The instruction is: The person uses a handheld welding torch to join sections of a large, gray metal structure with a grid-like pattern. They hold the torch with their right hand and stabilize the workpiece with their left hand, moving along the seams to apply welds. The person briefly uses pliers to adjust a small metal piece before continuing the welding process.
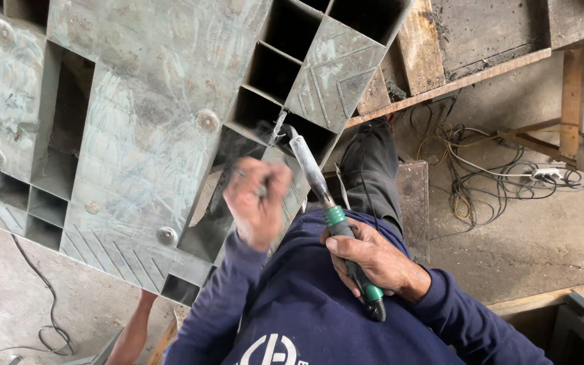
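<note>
A big grey metal panel (136, 122) with square holes and round bolts fills the left side. It lies tilted in front of the person. The left hand (258, 203) is over the panel's lower edge. It looks blurry, and its fingers are curled in, but I cannot tell if they hold something. Just to the right, the right hand (370, 260) has its fingers wrapped tight around a long tool with green rings (332, 216). The tool's tip touches the panel near a dark hole. Further right, a bunch of wires (495, 176) lies on the floor.
</note>
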